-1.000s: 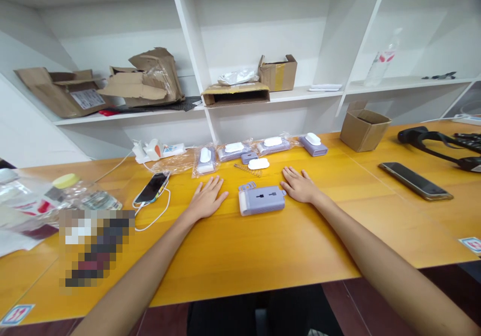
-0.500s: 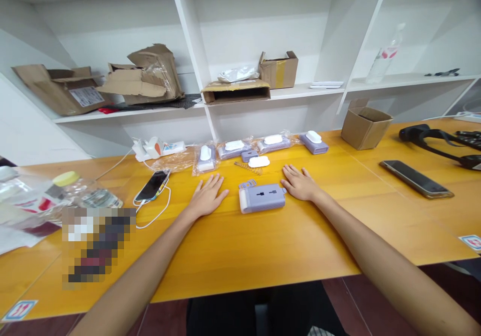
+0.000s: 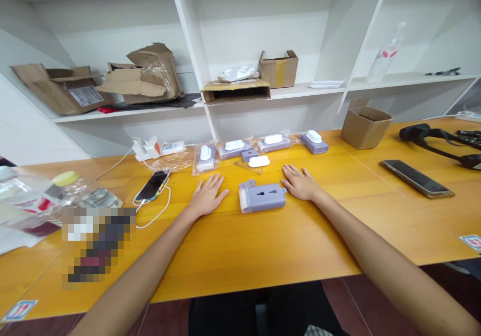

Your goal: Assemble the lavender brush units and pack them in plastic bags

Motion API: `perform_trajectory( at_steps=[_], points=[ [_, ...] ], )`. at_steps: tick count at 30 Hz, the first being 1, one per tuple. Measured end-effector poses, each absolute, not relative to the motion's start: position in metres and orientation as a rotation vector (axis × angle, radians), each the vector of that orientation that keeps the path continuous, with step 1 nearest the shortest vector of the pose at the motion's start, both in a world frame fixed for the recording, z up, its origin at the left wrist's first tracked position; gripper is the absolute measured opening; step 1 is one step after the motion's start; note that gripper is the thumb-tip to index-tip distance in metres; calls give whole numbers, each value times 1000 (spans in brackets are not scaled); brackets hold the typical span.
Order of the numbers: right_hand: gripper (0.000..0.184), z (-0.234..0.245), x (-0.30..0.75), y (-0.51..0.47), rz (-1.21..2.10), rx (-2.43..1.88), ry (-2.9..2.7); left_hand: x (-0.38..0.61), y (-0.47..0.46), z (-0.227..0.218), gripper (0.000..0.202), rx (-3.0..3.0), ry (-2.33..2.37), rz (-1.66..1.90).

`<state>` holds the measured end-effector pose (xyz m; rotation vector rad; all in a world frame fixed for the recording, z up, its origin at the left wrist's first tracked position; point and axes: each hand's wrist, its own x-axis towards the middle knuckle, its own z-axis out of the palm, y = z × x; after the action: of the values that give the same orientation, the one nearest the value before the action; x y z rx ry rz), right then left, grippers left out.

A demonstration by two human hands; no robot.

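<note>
Flat on the wooden table (image 3: 225, 261) rests my left hand (image 3: 206, 195), palm down with fingers spread. My right hand (image 3: 299, 182) lies likewise on the other side, holding nothing. Between them sits a lavender plastic case (image 3: 263, 198) with a whitish left end and two dark cut-outs on top; my right fingers are close to its right edge. Just behind the case are small lavender ring-like pieces (image 3: 248, 184). Farther back lie a coiled spring (image 3: 250, 168), a white oval piece (image 3: 259, 161) and a small lavender block (image 3: 249, 155).
Along the back stand several lavender units with white tops, some in clear plastic, such as the unwrapped one (image 3: 314, 143). Left are a charging phone (image 3: 153, 185), a power strip (image 3: 161, 148) and bottles. Right are a cardboard box (image 3: 366, 125), another phone (image 3: 416, 178) and a black headset (image 3: 428, 140).
</note>
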<state>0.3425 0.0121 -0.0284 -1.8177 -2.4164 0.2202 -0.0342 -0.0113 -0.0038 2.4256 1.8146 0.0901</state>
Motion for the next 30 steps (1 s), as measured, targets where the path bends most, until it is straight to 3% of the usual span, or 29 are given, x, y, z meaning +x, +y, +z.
perform_trajectory(
  at_steps=[24, 30],
  points=[
    [68, -25, 341, 9, 230, -1800, -2406, -35, -11, -3, 75, 2413, 1807, 125],
    [67, -23, 340, 7, 205, -1792, -2390, -20, -24, 3, 64, 2401, 1456, 719]
  ],
)
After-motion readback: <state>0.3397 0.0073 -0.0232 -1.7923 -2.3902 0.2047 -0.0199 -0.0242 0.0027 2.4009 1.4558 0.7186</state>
